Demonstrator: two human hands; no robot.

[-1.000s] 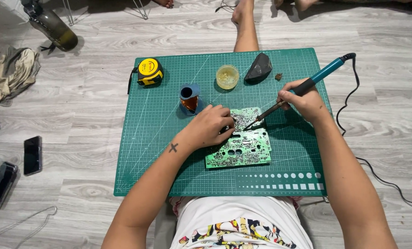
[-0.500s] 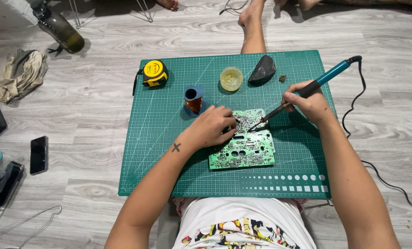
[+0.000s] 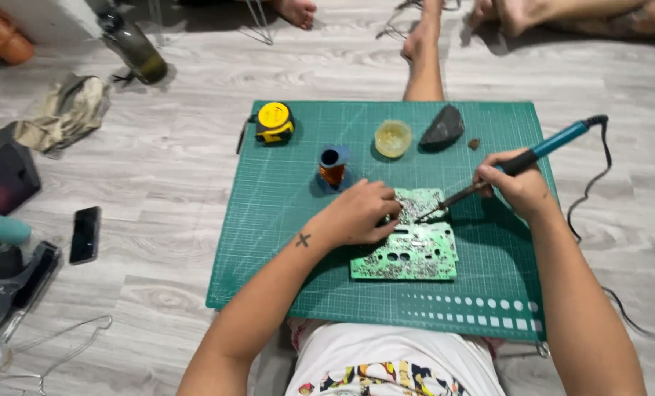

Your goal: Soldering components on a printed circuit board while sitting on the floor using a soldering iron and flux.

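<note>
- Right hand [image 3: 517, 185] grips my soldering iron [image 3: 522, 161] like a pen, fingers wrapped round the dark grip, so I can steer the tip finely; the blue handle points up and away from the circuit board [image 3: 415, 249].
- Iron's tip rests on the upper part of the circuit board, close to my left fingertips; whether it touches a joint is too small to tell.
- Left hand [image 3: 360, 214] lies on the upper left part of the circuit board, fingers curled down onto it, pinning it so it cannot slide under the tip. I cannot tell whether anything thin is pinched between those fingers.
- Circuit board lies flat, green, with cut-out holes, on the green cutting mat [image 3: 283, 242], which shields the floor [image 3: 158, 220] beneath.
- Beyond the circuit board, in reach, stand a small blue and orange cup [image 3: 332, 166], a round yellowish tin [image 3: 393, 138] and a dark grey lump [image 3: 442, 127].
- Yellow tape measure [image 3: 274, 122] sits beyond the circuit board to the left, at the mat's far edge.
- Cord [image 3: 599, 191] trails off to the right of the circuit board, clear of my working area.
- Black phone [image 3: 85, 234] lies well left of the circuit board, off the mat.
</note>
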